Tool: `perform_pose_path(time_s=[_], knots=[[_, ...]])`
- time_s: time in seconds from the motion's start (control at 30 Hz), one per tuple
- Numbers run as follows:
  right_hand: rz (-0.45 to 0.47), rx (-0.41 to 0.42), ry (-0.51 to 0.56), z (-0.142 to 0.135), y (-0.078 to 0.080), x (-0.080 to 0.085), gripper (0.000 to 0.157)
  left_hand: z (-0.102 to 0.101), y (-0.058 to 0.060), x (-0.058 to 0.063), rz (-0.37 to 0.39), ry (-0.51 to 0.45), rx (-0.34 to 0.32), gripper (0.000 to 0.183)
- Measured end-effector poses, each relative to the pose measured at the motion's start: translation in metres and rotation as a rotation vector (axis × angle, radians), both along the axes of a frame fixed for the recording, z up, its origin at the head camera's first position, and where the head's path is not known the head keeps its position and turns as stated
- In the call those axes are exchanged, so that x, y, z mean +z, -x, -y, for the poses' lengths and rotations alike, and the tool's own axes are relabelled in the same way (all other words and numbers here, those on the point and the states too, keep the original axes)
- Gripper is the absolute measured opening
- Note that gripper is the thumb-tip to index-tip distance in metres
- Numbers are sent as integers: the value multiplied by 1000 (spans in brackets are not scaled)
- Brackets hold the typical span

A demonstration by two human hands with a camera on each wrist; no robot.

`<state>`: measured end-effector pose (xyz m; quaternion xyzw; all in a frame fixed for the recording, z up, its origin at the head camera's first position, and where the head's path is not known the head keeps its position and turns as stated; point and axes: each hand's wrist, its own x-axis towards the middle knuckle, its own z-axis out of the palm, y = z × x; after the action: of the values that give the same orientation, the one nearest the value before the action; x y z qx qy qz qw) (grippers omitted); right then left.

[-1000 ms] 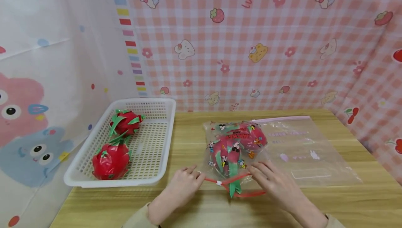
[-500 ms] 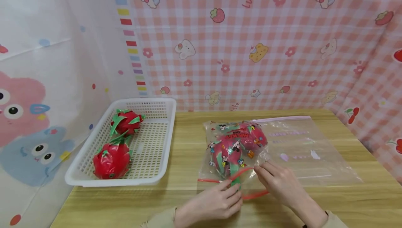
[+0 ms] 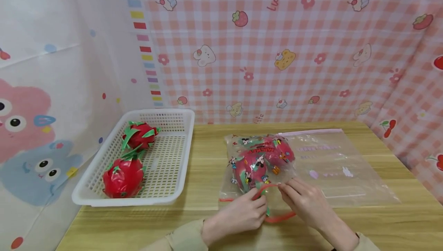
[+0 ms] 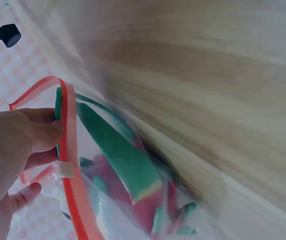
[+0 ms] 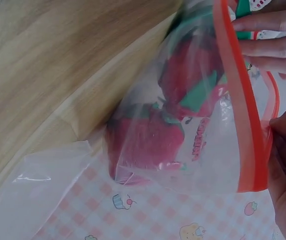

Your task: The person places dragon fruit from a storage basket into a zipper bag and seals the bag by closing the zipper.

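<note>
A clear zip bag [image 3: 228, 183] printed with cartoon figures holds two dragon fruits [image 3: 250, 166], seen through the film. Its red zip edge [image 5: 247, 115] gapes at the near side. My left hand [image 3: 243, 210] is at this mouth; its fingers touch a green leaf [image 4: 59, 105] there, with the thumb apart from them. The white slider [image 4: 66, 169] sits on the red edge close by the left fingers. At the mouth's right side, my right hand [image 3: 308, 203] pinches the red edge between thumb and fingers. More green leaf [image 4: 115, 150] shows through the film.
On the left stands a white perforated basket [image 3: 185, 158] with two more dragon fruits [image 3: 122, 178]. A second clear bag [image 3: 360, 182] with a pink zip strip [image 3: 311, 132] lies flat at the right, under the right hand's side. Patterned curtains [image 3: 256, 43] enclose the wooden table [image 3: 207, 151].
My left hand has left the mouth's left corner and moved right to the leaf, which now protrudes less. The right hand keeps its place, raising the red edge slightly.
</note>
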<state>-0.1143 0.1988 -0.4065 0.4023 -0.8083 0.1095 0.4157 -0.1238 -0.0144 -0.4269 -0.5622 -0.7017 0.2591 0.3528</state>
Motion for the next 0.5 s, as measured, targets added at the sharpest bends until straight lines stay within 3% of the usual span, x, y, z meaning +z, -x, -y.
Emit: perform_pose_path(time_s=[0.33, 0.5], knots=[[17, 4, 18, 2, -2, 2, 44, -10, -8, 7, 36, 84, 87, 32], [21, -1, 21, 1, -2, 2, 45, -11, -11, 5, 79, 114, 110, 46]])
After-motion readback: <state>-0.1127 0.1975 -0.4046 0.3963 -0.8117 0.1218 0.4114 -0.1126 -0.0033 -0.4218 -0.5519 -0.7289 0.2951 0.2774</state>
